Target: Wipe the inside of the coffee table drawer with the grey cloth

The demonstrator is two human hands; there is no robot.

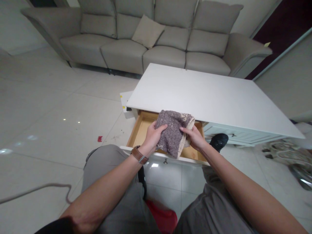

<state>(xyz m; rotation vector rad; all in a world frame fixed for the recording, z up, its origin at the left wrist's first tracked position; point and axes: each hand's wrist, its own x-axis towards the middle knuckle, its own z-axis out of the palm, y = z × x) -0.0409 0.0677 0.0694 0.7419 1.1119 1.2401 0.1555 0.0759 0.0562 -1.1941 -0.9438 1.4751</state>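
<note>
Both my hands hold a folded grey fuzzy cloth point(172, 130) with a beige edge over an open wooden drawer point(140, 128) of a white coffee table point(209, 97). My left hand point(153, 137), with a brown watch strap at the wrist, grips the cloth's left side. My right hand point(195, 138) pinches its right side. The cloth hangs partly inside the drawer, just under the tabletop's front edge.
A grey sofa point(146, 39) with a loose cushion stands behind the table. My knees in grey trousers flank the drawer front; a black shoe point(218, 141) is beside it. A cable point(36, 190) lies on the tiled floor at left, metal items point(292, 159) at right.
</note>
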